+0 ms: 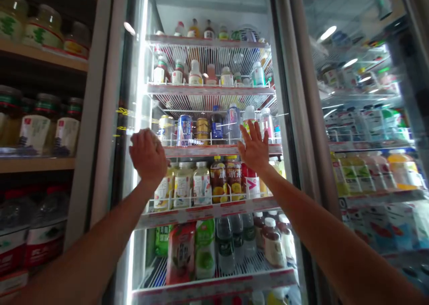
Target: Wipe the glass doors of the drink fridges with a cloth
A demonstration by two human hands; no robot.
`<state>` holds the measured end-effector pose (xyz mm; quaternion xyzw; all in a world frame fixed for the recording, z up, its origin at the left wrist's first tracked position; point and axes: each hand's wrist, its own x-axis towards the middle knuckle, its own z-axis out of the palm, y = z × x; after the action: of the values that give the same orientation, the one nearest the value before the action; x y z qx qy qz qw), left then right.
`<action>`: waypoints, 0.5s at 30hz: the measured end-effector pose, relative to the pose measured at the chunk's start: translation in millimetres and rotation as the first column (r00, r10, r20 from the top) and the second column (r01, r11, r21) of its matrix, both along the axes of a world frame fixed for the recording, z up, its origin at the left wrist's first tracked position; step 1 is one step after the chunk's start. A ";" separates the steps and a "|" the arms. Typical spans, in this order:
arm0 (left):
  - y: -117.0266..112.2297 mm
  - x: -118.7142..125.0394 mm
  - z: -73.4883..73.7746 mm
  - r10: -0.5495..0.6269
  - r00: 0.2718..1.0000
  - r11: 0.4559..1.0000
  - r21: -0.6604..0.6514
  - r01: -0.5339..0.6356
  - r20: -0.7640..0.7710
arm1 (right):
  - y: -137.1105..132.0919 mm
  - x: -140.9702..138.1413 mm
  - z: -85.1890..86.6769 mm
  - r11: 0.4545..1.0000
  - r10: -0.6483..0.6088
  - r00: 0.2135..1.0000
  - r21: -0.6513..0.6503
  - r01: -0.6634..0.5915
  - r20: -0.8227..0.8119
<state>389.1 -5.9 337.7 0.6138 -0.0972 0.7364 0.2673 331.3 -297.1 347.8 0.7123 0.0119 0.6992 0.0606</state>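
Both of my arms reach up in front of a tall glass-fronted drinks fridge. My left hand point(147, 155) is closed near the fridge's left side; a small pale patch shows at its upper edge, too unclear to name. Fingers spread, my right hand point(254, 146) is raised on the right with nothing in it. Whether either hand touches the glass I cannot tell. Behind the hands stand a blue can point(184, 131), a gold can point(202, 131) and a dark bottle with a blue label point(216, 124). Below them are brown iced-tea bottles point(218, 180) and white-capped juice bottles point(201, 183).
Lower in the fridge stand a red carton-shaped bottle point(181, 253), a green bottle point(205, 249) and clear bottles point(225, 244). A wooden shelf point(36, 164) with jars and bottles is on the left. A metal door frame point(311, 99) separates another drinks fridge point(372, 144) on the right.
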 end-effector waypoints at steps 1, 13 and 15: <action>-16.6 -4.2 -3.4 -0.008 1.000 0.995 0.098 0.007 0.002 | -0.7 -0.4 -0.1 1.000 -0.005 1.000 -0.004 0.005 -0.008; 30.0 5.8 7.4 -0.021 1.000 0.984 -0.177 0.018 -0.014 | -0.6 -2.2 -2.5 0.999 -0.036 0.999 -0.007 0.036 -0.013; 8.8 2.4 3.9 -0.067 0.998 0.996 -0.065 0.067 -0.008 | 1.2 -1.5 -3.0 0.999 -0.035 0.999 0.003 0.035 -0.015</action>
<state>391.5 2.9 341.6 0.6049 -0.0924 0.7267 0.3121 329.8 -295.9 344.8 0.7178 -0.0014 0.6925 0.0715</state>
